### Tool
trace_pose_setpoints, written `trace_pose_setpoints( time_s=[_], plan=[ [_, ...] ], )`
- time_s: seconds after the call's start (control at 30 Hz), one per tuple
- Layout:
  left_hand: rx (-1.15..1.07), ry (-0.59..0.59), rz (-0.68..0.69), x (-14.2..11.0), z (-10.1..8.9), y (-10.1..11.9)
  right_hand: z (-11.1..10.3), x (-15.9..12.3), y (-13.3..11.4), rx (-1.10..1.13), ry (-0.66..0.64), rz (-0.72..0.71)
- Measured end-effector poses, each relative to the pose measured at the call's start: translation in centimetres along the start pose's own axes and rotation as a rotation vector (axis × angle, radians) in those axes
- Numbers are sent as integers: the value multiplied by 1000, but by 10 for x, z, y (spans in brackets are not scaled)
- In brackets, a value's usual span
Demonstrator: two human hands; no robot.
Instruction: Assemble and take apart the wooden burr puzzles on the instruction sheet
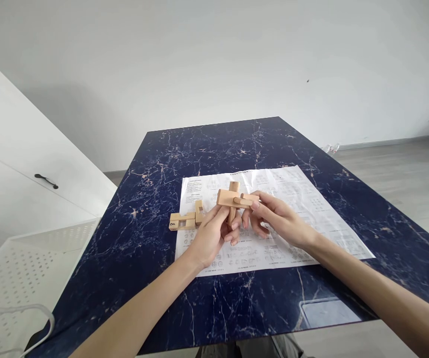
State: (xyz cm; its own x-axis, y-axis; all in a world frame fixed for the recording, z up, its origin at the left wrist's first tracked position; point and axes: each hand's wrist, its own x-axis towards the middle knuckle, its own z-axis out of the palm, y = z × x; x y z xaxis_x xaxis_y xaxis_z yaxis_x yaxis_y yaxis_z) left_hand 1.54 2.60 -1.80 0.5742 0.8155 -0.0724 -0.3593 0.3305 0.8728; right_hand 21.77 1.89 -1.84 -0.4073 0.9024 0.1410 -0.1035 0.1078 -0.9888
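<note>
A wooden cross-shaped puzzle assembly [230, 198] is held above a printed instruction sheet [311, 219] on a dark blue marble table [154, 164]. My left hand [214, 233] grips the lower end of its upright piece from below, fingers curled round it. My right hand [274, 216] pinches a small wooden bar [246, 200] at the right side of the cross. Two loose wooden pieces [186, 219] lie joined together at the sheet's left edge, one marked with a number.
A white perforated tray or basket [24, 268] stands low at the left beside the table. White cabinets with a black handle [45, 181] line the left wall. Grey floor shows at the right.
</note>
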Motion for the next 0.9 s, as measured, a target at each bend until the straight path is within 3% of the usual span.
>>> trace_pose_setpoints(
  time_s=[0.47,0.73,0.9],
  plan=[
    [308,60,110,-8,12,-1,-3,0,1,-148,60,53],
    [481,78,159,-13,16,-1,-5,1,5,-111,79,48],
    [381,-51,49,-10,14,0,-5,1,8,-40,78,46]
  ],
)
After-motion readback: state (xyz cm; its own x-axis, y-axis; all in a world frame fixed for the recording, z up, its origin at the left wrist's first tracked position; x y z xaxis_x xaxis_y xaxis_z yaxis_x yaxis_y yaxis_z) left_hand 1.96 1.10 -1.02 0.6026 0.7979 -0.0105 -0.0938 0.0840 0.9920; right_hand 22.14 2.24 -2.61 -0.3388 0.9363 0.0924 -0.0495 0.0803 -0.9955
